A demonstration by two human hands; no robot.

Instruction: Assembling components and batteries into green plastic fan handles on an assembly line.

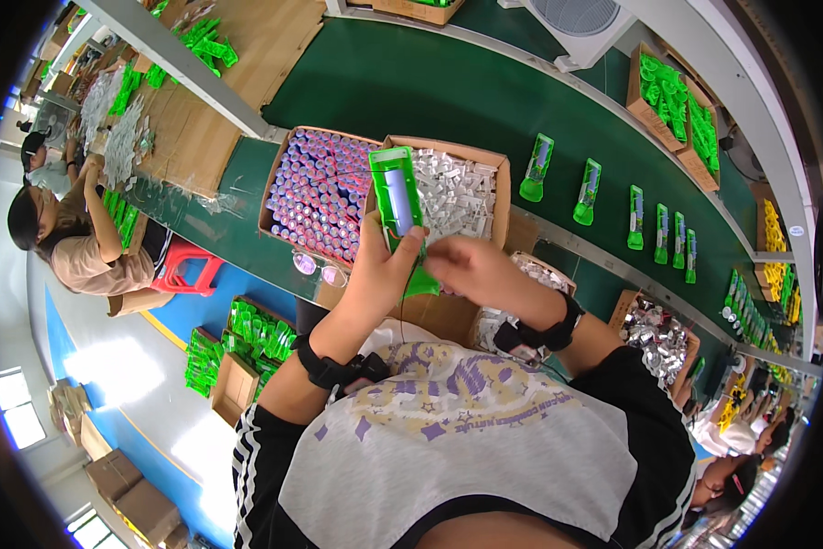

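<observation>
My left hand (380,266) is closed around a long bright green plastic housing (381,162), tilted in front of my chest. A pale lavender cylindrical battery (398,199) lies in its hollow. My right hand (481,268) is at the housing's lower end, fingers bent and pinched together; what they pinch is hidden. Thin dark wire shows by the left thumb. Just beyond my hands stand a carton of upright batteries (318,197) with reddish tops and a carton of small clear-white parts (462,194).
Several green housings (586,192) lie spaced along the green conveyor belt (411,82). Cartons of green parts (665,99) stand at the far right. A pair of glasses (318,269) rests by the battery carton. A carton of shiny parts (654,334) is to the right. Co-workers (82,238) sit on both sides.
</observation>
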